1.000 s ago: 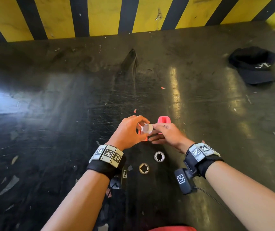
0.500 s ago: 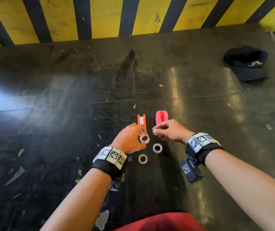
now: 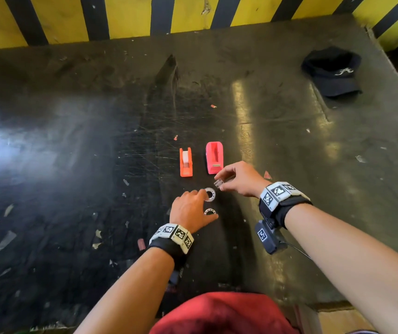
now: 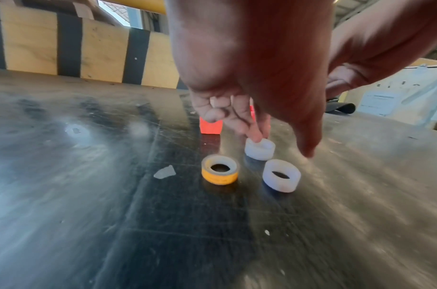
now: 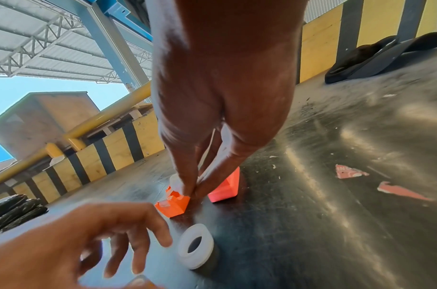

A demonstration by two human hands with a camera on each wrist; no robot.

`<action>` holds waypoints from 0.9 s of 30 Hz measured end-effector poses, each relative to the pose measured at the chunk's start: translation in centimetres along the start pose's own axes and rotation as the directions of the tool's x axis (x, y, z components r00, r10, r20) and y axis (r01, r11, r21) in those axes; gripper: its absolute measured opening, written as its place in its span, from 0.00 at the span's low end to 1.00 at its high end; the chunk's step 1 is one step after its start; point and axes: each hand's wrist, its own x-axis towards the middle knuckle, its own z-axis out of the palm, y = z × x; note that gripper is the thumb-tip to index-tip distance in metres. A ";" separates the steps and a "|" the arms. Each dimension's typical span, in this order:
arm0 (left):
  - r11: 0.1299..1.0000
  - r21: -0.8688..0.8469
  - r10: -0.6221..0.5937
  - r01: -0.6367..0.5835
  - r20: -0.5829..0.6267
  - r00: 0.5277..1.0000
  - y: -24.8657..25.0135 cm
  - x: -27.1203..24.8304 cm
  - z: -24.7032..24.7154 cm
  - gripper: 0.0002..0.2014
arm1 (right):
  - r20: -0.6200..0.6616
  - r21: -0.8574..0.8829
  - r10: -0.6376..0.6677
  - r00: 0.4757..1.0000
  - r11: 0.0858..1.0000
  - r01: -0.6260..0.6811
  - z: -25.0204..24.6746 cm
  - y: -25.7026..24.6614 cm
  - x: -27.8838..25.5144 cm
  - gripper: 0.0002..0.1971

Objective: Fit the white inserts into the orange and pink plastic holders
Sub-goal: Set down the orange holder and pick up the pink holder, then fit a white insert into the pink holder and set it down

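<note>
The orange holder [image 3: 186,162] stands on the black table [image 3: 72,189] with a white insert in its slot. To its right stands the pink holder [image 3: 214,157]. My right hand [image 3: 219,183] hovers just in front of the pink holder and pinches a small clear-white insert [image 3: 218,183] between thumb and fingertips [image 5: 187,187]. My left hand [image 3: 205,202] is lower, fingers loose, one fingertip [image 4: 257,137] touching a white ring [image 4: 259,148]. A second white ring [image 4: 281,176] and a yellow ring [image 4: 220,172] lie closer to the wrist.
A black cap [image 3: 333,73] lies at the table's far right. A yellow and black striped wall [image 3: 193,13] borders the far edge. Small paper scraps [image 3: 267,175] are scattered around, and the table's right edge [image 3: 395,75] runs diagonally.
A second ago both hands held the orange holder up; it now stands on the table. The left hand dropped back to the rings. The right hand drew away pinching a small insert.
</note>
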 end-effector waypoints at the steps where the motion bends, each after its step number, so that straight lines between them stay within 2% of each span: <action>1: 1.000 -0.018 -0.006 0.005 -0.056 0.998 -0.3 0.3 -0.3 0.25 | 0.008 0.004 0.000 1.000 1.000 0.000 -0.5 0.4 -0.1 0.14; 3: 1.000 -0.024 0.004 -0.007 -0.088 0.996 -0.7 1.3 -1.1 0.21 | 0.030 -0.001 0.008 1.000 1.000 -0.008 -1.3 1.0 -0.3 0.13; 7: 0.991 0.107 0.070 -0.085 0.137 0.988 0.0 3.7 -1.9 0.27 | 0.064 0.023 0.023 0.998 0.999 -0.025 -1.7 1.1 0.7 0.14; 10: 0.987 0.110 0.093 -0.114 0.180 0.979 0.5 4.8 -1.4 0.24 | 0.082 0.038 0.006 0.997 0.999 -0.009 -2.0 0.6 1.2 0.15; 12: 0.995 0.039 0.088 -0.096 0.169 0.982 0.1 5.2 -1.6 0.22 | 0.070 0.063 -0.022 0.997 0.998 0.018 -2.1 0.7 1.6 0.14; 14: 0.992 -0.107 0.078 -0.063 0.140 0.987 -0.8 5.5 -2.2 0.23 | 0.061 0.090 -0.025 0.998 0.996 0.019 -2.1 1.1 1.8 0.14; 18: 0.864 -0.503 0.022 -0.029 -0.019 1.000 -2.8 5.7 -4.1 0.21 | 0.005 0.175 -0.021 1.000 0.984 0.020 -1.9 1.9 2.3 0.13; 22: 0.784 -0.619 0.021 -0.039 -0.036 0.999 -2.9 5.9 -6.0 0.22 | -0.001 0.241 -0.029 1.000 0.970 0.028 -1.5 1.2 2.6 0.13; 27: 0.745 -0.663 0.059 -0.074 -0.046 0.997 -3.2 5.6 -6.7 0.22 | 0.017 0.312 -0.080 0.997 0.948 0.070 -1.6 -0.3 2.7 0.14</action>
